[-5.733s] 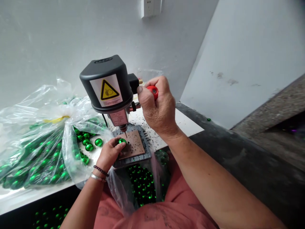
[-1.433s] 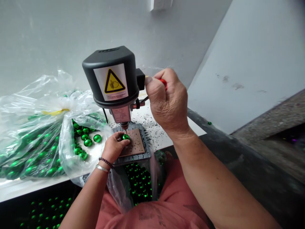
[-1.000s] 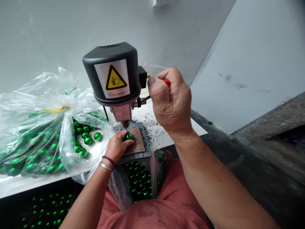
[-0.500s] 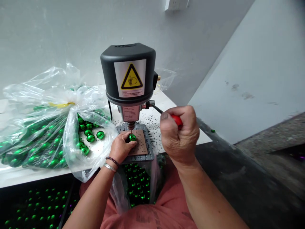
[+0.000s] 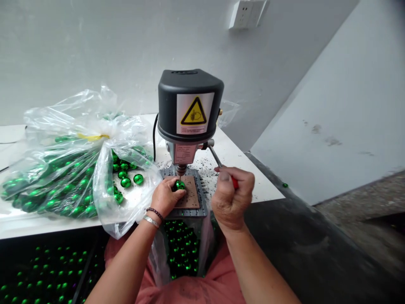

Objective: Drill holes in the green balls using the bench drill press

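My left hand (image 5: 166, 195) pinches a shiny green ball (image 5: 180, 185) on the brown board (image 5: 191, 196) that lies on the base of a small drill press (image 5: 190, 107). The drill bit (image 5: 180, 177) comes down onto the top of the ball; whether it has gone in, I cannot tell. To the right, my right hand (image 5: 233, 196) is wrapped round the red knob (image 5: 235, 182) of the press's feed lever (image 5: 215, 156), which slants down from the hub. Dark shavings are scattered over the board and base.
A clear plastic bag (image 5: 79, 160) full of green balls lies open on the white table (image 5: 256, 179), with several loose balls (image 5: 138, 179) at its mouth. More balls (image 5: 183, 247) fill a bag below the press. A dark container (image 5: 47, 270) of balls is at lower left.
The feed lever has swung down and my right hand has lowered with it. The ball stays pinched in my left hand under the bit. The whole view has shifted slightly.
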Motion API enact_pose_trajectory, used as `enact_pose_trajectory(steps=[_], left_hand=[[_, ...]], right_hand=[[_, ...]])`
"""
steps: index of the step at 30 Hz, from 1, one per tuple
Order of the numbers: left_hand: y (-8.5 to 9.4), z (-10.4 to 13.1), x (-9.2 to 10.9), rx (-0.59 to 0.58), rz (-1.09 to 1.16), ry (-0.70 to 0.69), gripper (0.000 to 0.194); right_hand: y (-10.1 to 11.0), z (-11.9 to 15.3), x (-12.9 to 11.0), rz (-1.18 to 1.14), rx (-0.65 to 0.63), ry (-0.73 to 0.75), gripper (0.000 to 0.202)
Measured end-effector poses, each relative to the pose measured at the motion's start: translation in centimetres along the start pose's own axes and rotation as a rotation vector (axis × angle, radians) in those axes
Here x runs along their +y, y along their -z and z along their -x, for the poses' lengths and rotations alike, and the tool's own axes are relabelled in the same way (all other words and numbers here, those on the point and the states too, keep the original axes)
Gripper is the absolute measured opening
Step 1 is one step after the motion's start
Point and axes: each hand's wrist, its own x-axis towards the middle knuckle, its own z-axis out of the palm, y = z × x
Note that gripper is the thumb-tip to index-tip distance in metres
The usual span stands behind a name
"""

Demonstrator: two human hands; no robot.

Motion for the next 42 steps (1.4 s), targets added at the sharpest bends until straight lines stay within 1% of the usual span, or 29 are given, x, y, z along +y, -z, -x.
enact_pose_trajectory(steps=[2, 3, 5, 7, 9, 10, 12, 13, 14, 16, 17, 18, 19, 20, 22, 23, 24, 25, 26, 28, 30, 31, 33, 35, 37, 38, 39, 40, 42], left_hand=[[0.0, 0.0, -0.1, -0.001, 0.013, -0.008, 0.038], [-0.1, 0.0, -0.1, 0.000, 0.016, -0.013, 0.038], [-0.2, -0.1, -0.2, 0.001, 0.015, -0.023, 0.038], [-0.2, -0.2, -0.2, 0.000, 0.010, -0.028, 0.037], [-0.1, 0.0, -0.1, 0.009, 0.017, -0.018, 0.038], [0.1, 0.3, 0.1, 0.017, 0.023, -0.008, 0.038], [0.8, 1.3, 0.6, 0.023, 0.033, 0.006, 0.039], [1.3, 1.9, 0.9, 0.001, 0.037, -0.002, 0.039], [2.0, 2.7, 1.2, -0.046, 0.043, -0.019, 0.041], [3.3, 4.0, 1.8, -0.193, 0.066, -0.075, 0.050], [4.0, 4.5, 1.9, -0.242, 0.073, -0.095, 0.054], [4.8, 4.7, 1.9, -0.255, 0.068, -0.101, 0.056], [5.4, 4.6, 1.6, -0.220, 0.048, -0.089, 0.055], [6.1, 4.3, 1.2, -0.134, 0.003, -0.066, 0.051], [7.2, 2.9, -0.4, 0.106, -0.145, 0.008, 0.042], [7.6, 2.0, -1.5, 0.237, -0.266, 0.035, 0.038], [7.9, 1.1, -2.6, 0.331, -0.387, 0.082, 0.038], [8.1, 0.3, -3.7, 0.366, -0.487, 0.161, 0.040], [8.1, -0.5, -4.8, 0.345, -0.552, 0.230, 0.043], [7.6, -1.4, -6.5, 0.226, -0.602, 0.287, 0.047], [6.8, -1.8, -7.5, 0.147, -0.603, 0.265, 0.047], [6.3, -1.8, -7.7, 0.135, -0.593, 0.236, 0.046], [5.6, -1.6, -7.8, 0.154, -0.536, 0.171, 0.045], [5.6, -1.3, -7.3, 0.217, -0.380, 0.147, 0.043], [6.2, -0.9, -6.4, 0.281, -0.028, 0.214, 0.039], [6.7, -0.6, -5.9, 0.295, 0.163, 0.260, 0.038], [7.3, -0.2, -5.2, 0.273, 0.383, 0.311, 0.036], [7.8, 0.2, -4.5, 0.234, 0.533, 0.336, 0.035], [8.7, 0.9, -3.1, 0.102, 0.834, 0.379, 0.027]], right_hand=[[-0.1, -0.2, -0.1, -0.003, 0.007, 0.001, 0.005], [-0.2, -0.7, -0.3, 0.005, 0.014, 0.001, 0.004], [-0.5, -2.7, -1.1, 0.047, 0.034, -0.001, 0.008], [-1.0, -5.6, -1.9, 0.095, 0.052, -0.019, 0.015], [-1.6, -8.4, -2.6, 0.104, -0.005, -0.051, 0.022], [-1.8, -9.6, -2.8, 0.109, -0.055, -0.087, 0.026], [-2.1, -11.1, -2.8, 0.135, -0.123, -0.129, 0.031], [-2.3, -11.4, -2.7, 0.143, -0.149, -0.143, 0.033], [-2.3, -11.5, -2.5, 0.145, -0.163, -0.150, 0.034], [-2.4, -11.3, -2.2, 0.129, -0.165, -0.151, 0.034], [-2.5, -11.2, -2.1, 0.115, -0.156, -0.148, 0.034], [-2.5, -11.0, -1.9, 0.100, -0.144, -0.144, 0.034], [-2.5, -10.8, -1.9, 0.086, -0.132, -0.142, 0.034], [-2.5, -10.7, -1.8, 0.072, -0.125, -0.141, 0.035], [-2.6, -10.6, -1.8, 0.044, -0.122, -0.143, 0.035], [-2.6, -10.6, -1.9, 0.035, -0.123, -0.145, 0.035], [-2.5, -10.6, -1.9, 0.028, -0.123, -0.147, 0.034], [-2.5, -10.6, -1.9, 0.023, -0.124, -0.148, 0.033], [-2.5, -10.6, -2.0, 0.019, -0.123, -0.148, 0.032], [-2.4, -10.5, -2.0, 0.014, -0.123, -0.145, 0.031], [-2.3, -10.5, -2.1, 0.009, -0.122, -0.140, 0.031], [-2.3, -10.4, -2.2, 0.005, -0.121, -0.139, 0.031], [-2.2, -10.3, -2.3, 0.003, -0.116, -0.139, 0.031], [-2.1, -10.2, -2.3, -0.005, -0.112, -0.138, 0.030], [-2.1, -10.1, -2.4, -0.014, -0.111, -0.131, 0.029], [-2.0, -10.1, -2.4, -0.019, -0.109, -0.127, 0.028], [-2.0, -10.0, -2.4, -0.023, -0.107, -0.124, 0.028], [-2.0, -10.0, -2.4, -0.022, -0.103, -0.121, 0.028], [-2.0, -10.0, -2.4, -0.012, -0.085, -0.114, 0.028]])
